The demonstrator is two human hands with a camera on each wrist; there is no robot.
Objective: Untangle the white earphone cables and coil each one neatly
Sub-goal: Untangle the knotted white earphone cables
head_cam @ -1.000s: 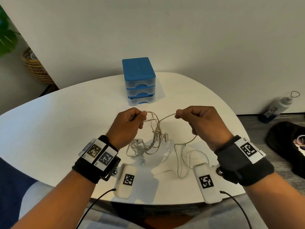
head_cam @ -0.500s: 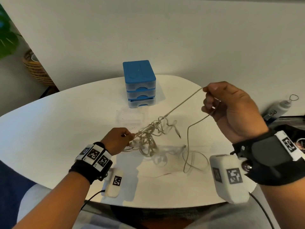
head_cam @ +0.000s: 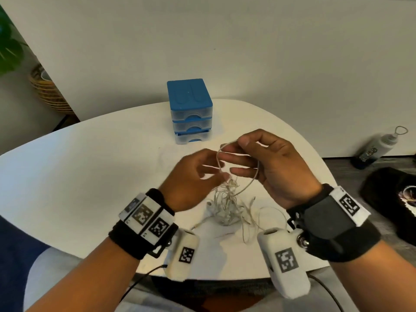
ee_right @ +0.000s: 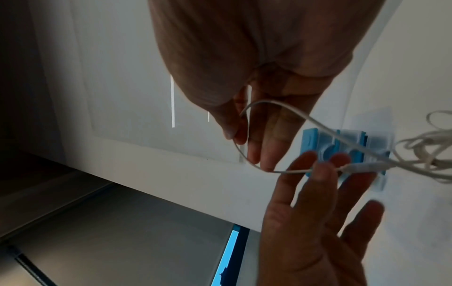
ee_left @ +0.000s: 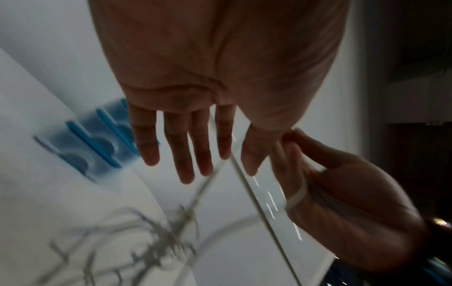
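Observation:
The tangle of white earphone cables [head_cam: 227, 207] lies on the white table [head_cam: 90, 176] between my wrists, part of it lifted. From it a loop of cable [head_cam: 219, 158] rises to my right hand [head_cam: 239, 149], which pinches it between thumb and forefinger; the strand also runs round a lower finger [ee_left: 298, 195]. In the right wrist view the loop [ee_right: 247, 154] curves under the fingertips. My left hand [head_cam: 213, 171] hovers just left of the loop with fingers straight and spread [ee_left: 186, 154], holding nothing. Its fingertips [ee_right: 320, 170] are close to the strand.
A small blue three-drawer unit [head_cam: 190, 111] stands at the back of the table, just beyond my hands. On the floor to the right are a bottle [head_cam: 376, 149] and a dark bag [head_cam: 391, 199]. A wicker basket [head_cam: 47, 93] sits far left.
My right hand came down and left from its raised, stretched-out pull and now holds a slack loop. My left hand let go of the tangle, rose toward the right hand and spread its fingers.

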